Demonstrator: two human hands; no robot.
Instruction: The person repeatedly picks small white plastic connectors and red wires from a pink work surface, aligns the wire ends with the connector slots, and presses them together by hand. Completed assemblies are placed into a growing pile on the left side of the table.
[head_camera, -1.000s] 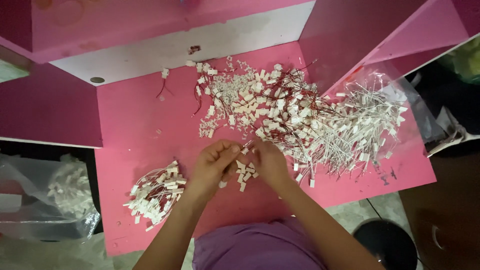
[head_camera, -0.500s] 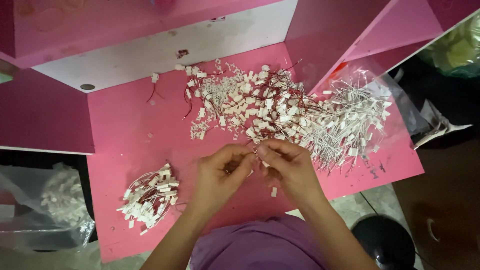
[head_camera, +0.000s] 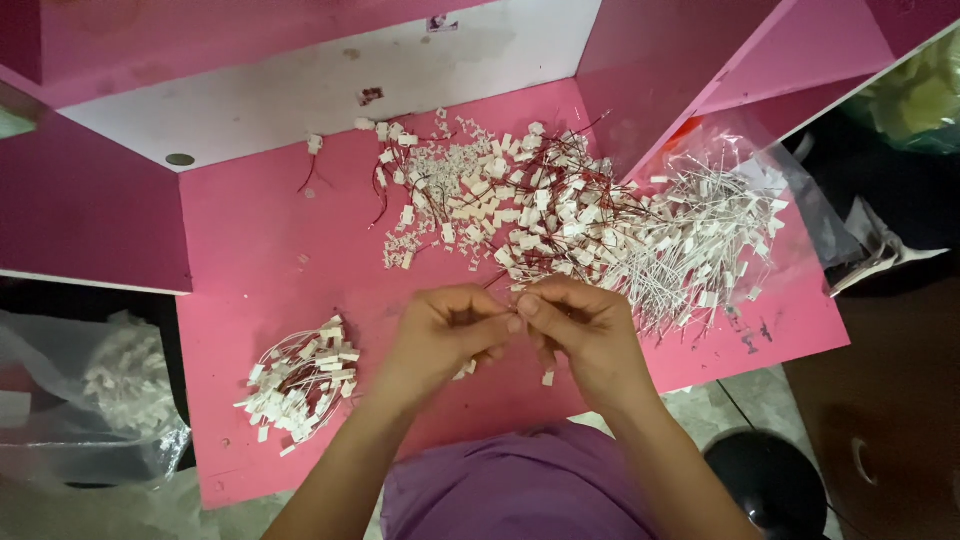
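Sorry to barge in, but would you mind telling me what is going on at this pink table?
A person in a purple top has both hands together over the pink tabletop, the left hand and right hand pinching a small white plastic connector part between them. A big loose heap of white connectors with red wires lies beyond the hands. A smaller bundle of white connectors sits by the left forearm.

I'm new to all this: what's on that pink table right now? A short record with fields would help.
surface: pink table with pink side walls
left hand: fingertips pinched together with the right hand's, on something too small to make out
right hand: meets the left above the table's near edge
big pile: loose white connectors with red wires, behind the hands
white-wire pile: on clear plastic, at right
small bundle: wired connectors, left of the hands
bag: clear, white parts inside, off the table at left
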